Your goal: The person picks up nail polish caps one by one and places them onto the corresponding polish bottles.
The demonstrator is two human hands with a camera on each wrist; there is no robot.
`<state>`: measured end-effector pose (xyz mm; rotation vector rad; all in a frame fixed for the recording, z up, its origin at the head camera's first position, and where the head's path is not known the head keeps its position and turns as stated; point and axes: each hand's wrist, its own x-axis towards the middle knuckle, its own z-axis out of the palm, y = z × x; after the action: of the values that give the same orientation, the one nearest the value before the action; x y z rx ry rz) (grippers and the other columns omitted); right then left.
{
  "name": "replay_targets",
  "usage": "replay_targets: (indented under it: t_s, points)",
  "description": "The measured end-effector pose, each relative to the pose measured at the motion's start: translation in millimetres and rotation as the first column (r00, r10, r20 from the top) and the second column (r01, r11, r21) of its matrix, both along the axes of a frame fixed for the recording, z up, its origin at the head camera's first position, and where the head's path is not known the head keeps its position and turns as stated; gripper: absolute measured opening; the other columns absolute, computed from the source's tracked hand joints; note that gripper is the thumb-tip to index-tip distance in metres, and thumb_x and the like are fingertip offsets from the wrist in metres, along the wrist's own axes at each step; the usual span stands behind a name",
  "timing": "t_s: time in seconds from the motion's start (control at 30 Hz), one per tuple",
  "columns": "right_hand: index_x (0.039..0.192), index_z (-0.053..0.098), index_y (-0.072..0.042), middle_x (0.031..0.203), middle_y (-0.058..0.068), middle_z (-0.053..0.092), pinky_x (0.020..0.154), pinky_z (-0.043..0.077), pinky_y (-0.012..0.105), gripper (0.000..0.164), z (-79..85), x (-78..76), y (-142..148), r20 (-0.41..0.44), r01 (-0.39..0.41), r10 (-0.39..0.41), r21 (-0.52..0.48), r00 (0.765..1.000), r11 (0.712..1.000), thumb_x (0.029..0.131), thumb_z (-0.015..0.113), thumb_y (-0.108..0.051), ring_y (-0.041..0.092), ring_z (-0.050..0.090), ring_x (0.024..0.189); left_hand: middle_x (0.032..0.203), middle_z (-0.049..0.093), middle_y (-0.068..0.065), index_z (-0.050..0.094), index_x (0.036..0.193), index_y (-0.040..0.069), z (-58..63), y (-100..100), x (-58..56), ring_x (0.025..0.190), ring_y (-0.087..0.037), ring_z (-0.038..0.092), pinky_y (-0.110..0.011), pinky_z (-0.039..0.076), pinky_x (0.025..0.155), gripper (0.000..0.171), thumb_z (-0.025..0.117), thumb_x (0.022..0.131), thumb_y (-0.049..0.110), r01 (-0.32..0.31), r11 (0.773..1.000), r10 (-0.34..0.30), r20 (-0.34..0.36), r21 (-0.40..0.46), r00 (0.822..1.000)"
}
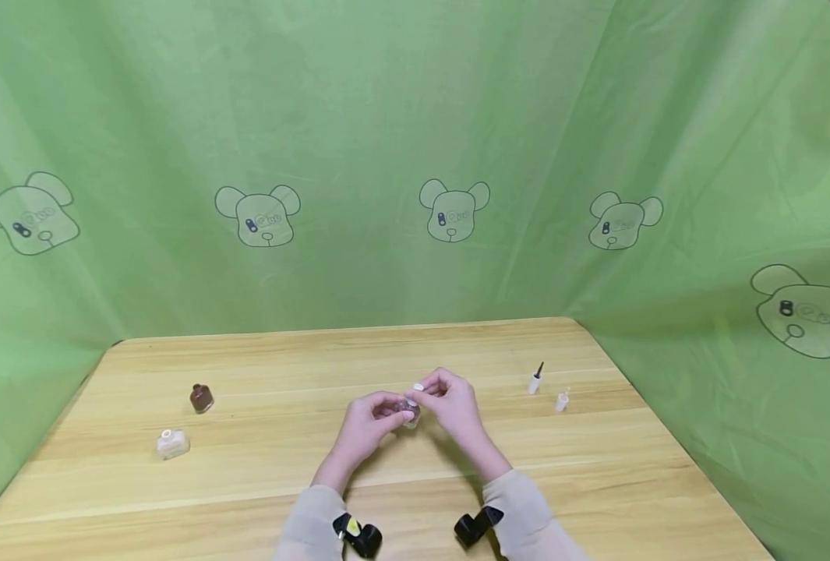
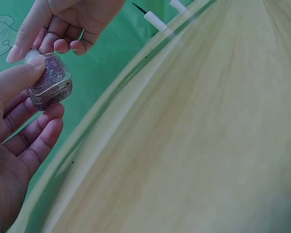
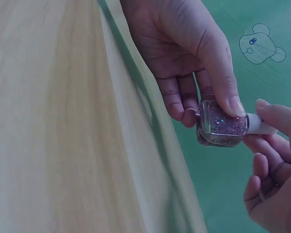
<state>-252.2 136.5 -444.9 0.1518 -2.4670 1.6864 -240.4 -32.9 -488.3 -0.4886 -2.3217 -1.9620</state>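
Note:
Between thumb and fingers, my left hand (image 1: 364, 428) grips a squarish glass nail polish bottle (image 3: 222, 125) filled with purple glitter. My right hand (image 1: 457, 405) pinches its white cap (image 3: 260, 124) at the neck with thumb and fingertips. In the right wrist view the cap sits against the bottle's neck, pointing right. The left wrist view shows the bottle tilted, its base resting near my left fingertips. Both hands are held over the middle of the wooden table.
On the wooden table (image 1: 281, 499), an uncapped dark brown polish bottle (image 1: 202, 398) and an uncapped pale polish bottle (image 1: 173, 444) lie at left. Two white caps with brushes, one dark-bristled cap (image 1: 535, 382) and one pale cap (image 1: 562, 401), stand at right. A green curtain (image 1: 358, 156) surrounds the table.

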Motion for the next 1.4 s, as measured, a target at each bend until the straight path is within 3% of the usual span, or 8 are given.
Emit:
replay_targets:
  t_s: [0.13,0.37,0.57,0.7,0.93,1.13,1.4]
  points:
    - [0.091,0.067,-0.005,0.082,0.005,0.067,0.071,0.05,0.021,0.022,-1.1,-1.6,1.1,0.004,-0.046,0.046,-0.002,0.999,0.999,0.077,0.081,-0.015,0.011,0.058,0.075,0.1,0.072,-0.018,0.069,0.108,0.0,0.4,0.1,0.5,0.083,-0.017,0.066,-0.018,0.057,0.071,0.034,0.077,0.083,0.021,-0.006,1.0,0.006,0.016,0.003,1.0]
    - [0.125,0.062,-0.011,0.116,0.009,0.07,0.086,0.047,0.024,0.039,1.2,-4.3,9.3,0.059,-0.229,0.23,-0.03,0.971,0.973,0.088,0.07,-0.019,0.016,0.062,0.1,0.102,0.072,-0.019,0.068,0.112,-0.001,1.9,1.2,0.9,0.089,-0.026,0.069,-0.016,0.056,0.073,0.033,0.074,0.085,0.016,-0.032,0.999,0.032,0.038,0.012,0.999]
    - [0.134,0.056,-0.009,0.127,0.012,0.066,0.109,0.044,0.044,0.043,3.8,-5.1,17.7,0.065,-0.354,0.355,-0.03,0.933,0.935,0.094,0.063,-0.021,0.028,0.062,0.118,0.103,0.071,-0.023,0.067,0.111,-0.005,20.0,1.5,11.4,0.091,-0.033,0.069,-0.015,0.055,0.073,0.03,0.073,0.085,0.01,-0.032,0.999,0.033,0.026,-0.012,0.999]
    - [0.131,0.059,-0.007,0.128,0.012,0.066,0.111,0.04,0.049,0.039,5.9,-4.3,19.5,0.05,-0.392,0.392,-0.003,0.919,0.92,0.095,0.061,-0.022,0.029,0.06,0.121,0.102,0.071,-0.024,0.067,0.11,-0.006,30.9,0.5,18.7,0.09,-0.033,0.068,-0.015,0.055,0.073,0.03,0.072,0.085,0.009,-0.028,1.0,0.028,0.016,0.001,0.999]
    - [0.119,0.066,-0.007,0.119,0.011,0.07,0.099,0.049,0.037,0.029,6.5,-3.7,17.6,0.029,-0.356,0.355,0.045,0.934,0.933,0.094,0.063,-0.02,0.02,0.064,0.106,0.101,0.071,-0.023,0.067,0.11,-0.005,31.4,0.7,19.9,0.089,-0.032,0.068,-0.014,0.054,0.073,0.03,0.073,0.085,0.009,-0.036,0.999,0.036,0.02,-0.001,0.999]
    - [0.11,0.071,-0.01,0.109,0.007,0.073,0.08,0.05,0.024,0.023,4.4,-5.0,14.7,0.009,-0.271,0.271,0.089,0.962,0.958,0.09,0.068,-0.022,0.011,0.062,0.087,0.1,0.071,-0.023,0.067,0.109,-0.005,29.3,1.2,18.2,0.089,-0.032,0.068,-0.014,0.054,0.073,0.029,0.073,0.085,0.009,-0.033,0.999,0.033,0.023,0.003,0.999]
    - [0.097,0.072,-0.01,0.088,0.005,0.073,0.068,0.046,0.021,0.017,1.1,-5.2,9.5,-0.02,-0.138,0.14,0.097,0.99,0.986,0.083,0.076,-0.02,0.011,0.056,0.073,0.1,0.071,-0.023,0.067,0.11,-0.005,28.6,1.1,17.8,0.089,-0.032,0.068,-0.015,0.054,0.075,0.029,0.073,0.084,0.009,-0.027,1.0,0.027,0.024,-0.004,0.999]
